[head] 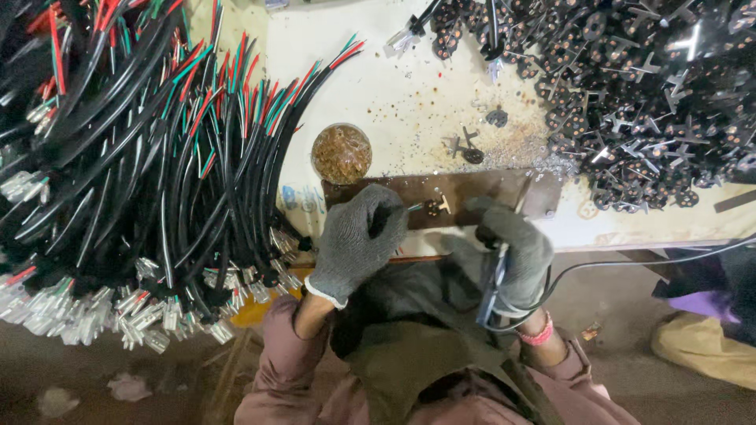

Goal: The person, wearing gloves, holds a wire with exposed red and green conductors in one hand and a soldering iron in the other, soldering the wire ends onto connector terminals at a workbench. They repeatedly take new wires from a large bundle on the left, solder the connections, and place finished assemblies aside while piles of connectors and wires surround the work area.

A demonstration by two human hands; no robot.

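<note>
Head view: our gloved left hand [356, 240] pinches a thin green-tipped wire [413, 208]; right hand [512, 253] grips a blue-handled soldering iron [490, 283] over the brown metal plate [472, 191].

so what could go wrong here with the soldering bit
1. The iron's tip works close to the gloved left hand pinching a wire end at the small part; a slip could burn the glove.
2. The iron's cord trails off the bench edge and might snag, jerking the right hand.
3. The dense cable pile sits beside the jig and could slide into the work.
</note>
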